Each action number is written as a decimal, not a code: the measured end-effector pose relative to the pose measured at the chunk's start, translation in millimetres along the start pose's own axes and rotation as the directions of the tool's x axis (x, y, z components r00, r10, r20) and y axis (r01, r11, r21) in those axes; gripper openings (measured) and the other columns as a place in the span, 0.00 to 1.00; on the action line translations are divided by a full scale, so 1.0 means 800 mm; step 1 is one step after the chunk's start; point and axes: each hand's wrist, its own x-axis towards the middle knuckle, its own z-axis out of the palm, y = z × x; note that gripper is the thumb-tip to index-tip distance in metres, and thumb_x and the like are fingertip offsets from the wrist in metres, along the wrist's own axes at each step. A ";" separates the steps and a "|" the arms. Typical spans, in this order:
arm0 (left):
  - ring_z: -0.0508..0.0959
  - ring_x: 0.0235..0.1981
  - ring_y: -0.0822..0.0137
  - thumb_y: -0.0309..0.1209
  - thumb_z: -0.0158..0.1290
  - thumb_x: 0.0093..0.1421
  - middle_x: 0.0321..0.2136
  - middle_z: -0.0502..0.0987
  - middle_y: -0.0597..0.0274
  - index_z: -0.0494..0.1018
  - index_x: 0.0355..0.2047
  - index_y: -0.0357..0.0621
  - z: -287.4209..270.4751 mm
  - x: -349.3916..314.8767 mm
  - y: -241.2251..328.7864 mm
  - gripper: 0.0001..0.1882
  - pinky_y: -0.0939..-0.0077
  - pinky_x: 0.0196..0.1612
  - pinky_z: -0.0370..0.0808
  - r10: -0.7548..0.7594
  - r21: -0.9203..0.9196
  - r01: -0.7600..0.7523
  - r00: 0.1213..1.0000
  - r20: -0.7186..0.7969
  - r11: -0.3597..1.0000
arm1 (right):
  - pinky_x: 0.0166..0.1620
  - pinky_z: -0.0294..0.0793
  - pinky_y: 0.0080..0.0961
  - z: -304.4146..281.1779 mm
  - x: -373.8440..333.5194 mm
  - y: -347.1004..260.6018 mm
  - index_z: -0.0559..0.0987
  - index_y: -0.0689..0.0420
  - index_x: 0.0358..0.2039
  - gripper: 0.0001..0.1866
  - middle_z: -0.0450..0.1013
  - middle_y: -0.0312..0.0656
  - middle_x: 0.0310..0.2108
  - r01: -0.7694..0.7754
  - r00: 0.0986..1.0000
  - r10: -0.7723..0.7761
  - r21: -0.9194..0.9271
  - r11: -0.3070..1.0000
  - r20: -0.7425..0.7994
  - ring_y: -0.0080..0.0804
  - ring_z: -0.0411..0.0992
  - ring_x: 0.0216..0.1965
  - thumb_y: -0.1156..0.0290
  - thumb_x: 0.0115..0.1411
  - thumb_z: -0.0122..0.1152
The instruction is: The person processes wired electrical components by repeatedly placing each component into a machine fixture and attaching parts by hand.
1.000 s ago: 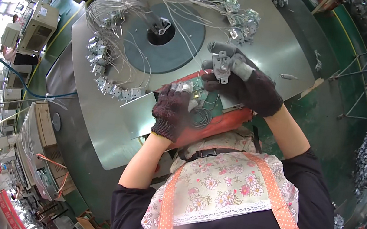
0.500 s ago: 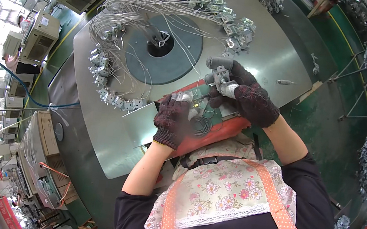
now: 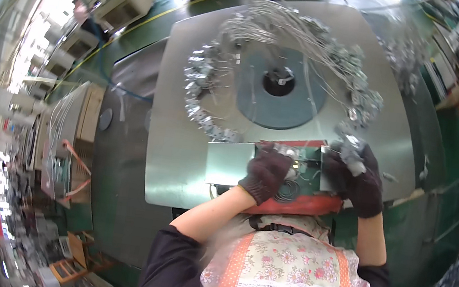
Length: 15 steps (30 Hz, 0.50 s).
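My left hand [image 3: 268, 173], in a dark knitted glove with pale wrapped fingertips, bends its fingers over the near-left part of a green-topped work fixture [image 3: 309, 181]. What those fingers pinch is hidden. My right hand [image 3: 365, 189], gloved alike, is at the fixture's right end. Its fingers are closed around a small silvery metal bracket [image 3: 351, 147], smeared by motion. A coil of thin grey cable [image 3: 287, 191] lies on the fixture between my hands. Red material [image 3: 297, 206] covers the fixture's near edge.
A metal table [image 3: 176, 186] carries a round blue-grey disc [image 3: 246, 108] with a dark centre hole. Many grey cables [image 3: 263, 25] with metal end pieces [image 3: 196, 83] ring it. A flat metal plate [image 3: 230, 162] is beside my left hand; a small tool [image 3: 389, 178] lies right.
The view has turned and shifted. My right hand has lowered the bracket from above the table toward the fixture's right end. My left hand stays at the fixture.
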 end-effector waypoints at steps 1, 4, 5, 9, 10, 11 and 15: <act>0.78 0.48 0.51 0.34 0.59 0.57 0.42 0.79 0.51 0.75 0.43 0.41 -0.004 -0.001 0.004 0.15 0.59 0.54 0.73 -0.010 0.008 0.010 0.999 0.032 1.000 | 0.54 0.78 0.31 -0.002 -0.004 0.000 0.65 0.64 0.66 0.27 0.73 0.50 0.52 0.014 0.998 -0.016 -0.038 0.999 -0.061 0.33 0.77 0.45 0.69 0.70 0.59; 0.77 0.49 0.51 0.32 0.62 0.54 0.42 0.79 0.52 0.75 0.44 0.42 -0.023 -0.006 0.019 0.17 0.60 0.56 0.72 -0.005 0.047 0.010 0.994 -0.108 0.999 | 0.52 0.78 0.32 -0.010 -0.017 0.000 0.67 0.62 0.64 0.28 0.71 0.45 0.50 -0.023 0.997 0.003 0.287 0.958 0.071 0.34 0.73 0.48 0.65 0.68 0.61; 0.77 0.49 0.51 0.32 0.62 0.54 0.42 0.79 0.52 0.75 0.44 0.42 -0.024 -0.005 0.019 0.17 0.60 0.56 0.72 -0.011 0.046 0.017 0.993 -0.117 0.999 | 0.51 0.78 0.33 -0.020 -0.017 0.005 0.67 0.60 0.63 0.28 0.70 0.42 0.47 -0.074 0.994 0.020 0.521 0.851 0.109 0.34 0.70 0.47 0.63 0.67 0.63; 0.77 0.49 0.51 0.33 0.64 0.54 0.42 0.79 0.52 0.75 0.45 0.42 -0.030 -0.003 0.020 0.18 0.59 0.55 0.73 -0.005 -0.037 0.003 0.999 -0.041 0.999 | 0.48 0.76 0.41 -0.034 0.016 0.049 0.68 0.58 0.63 0.30 0.69 0.42 0.49 -0.137 0.892 -0.243 0.740 0.658 0.381 0.36 0.69 0.47 0.55 0.67 0.62; 0.78 0.49 0.50 0.34 0.64 0.55 0.43 0.79 0.52 0.75 0.46 0.42 -0.032 0.000 0.016 0.20 0.59 0.54 0.74 -0.006 -0.081 0.006 1.000 0.002 0.997 | 0.51 0.76 0.44 -0.032 0.017 0.057 0.68 0.57 0.63 0.31 0.71 0.43 0.55 -0.077 0.959 -0.156 0.743 0.664 0.238 0.36 0.71 0.50 0.55 0.65 0.64; 0.78 0.49 0.50 0.34 0.64 0.55 0.43 0.79 0.52 0.75 0.46 0.42 -0.033 0.000 0.015 0.20 0.59 0.54 0.74 -0.002 -0.100 0.004 1.000 0.020 0.995 | 0.51 0.76 0.44 -0.030 0.016 0.058 0.68 0.57 0.63 0.31 0.71 0.43 0.55 -0.068 0.966 -0.145 0.745 0.664 0.216 0.36 0.71 0.50 0.55 0.65 0.64; 0.78 0.51 0.48 0.45 0.66 0.53 0.48 0.78 0.48 0.76 0.52 0.45 -0.042 0.003 -0.001 0.28 0.59 0.58 0.74 -0.165 -0.355 0.144 0.986 -0.029 0.924 | 0.57 0.75 0.43 0.000 0.027 0.027 0.69 0.55 0.66 0.33 0.74 0.47 0.59 -0.081 0.947 0.140 -0.207 0.975 0.290 0.37 0.75 0.52 0.70 0.61 0.68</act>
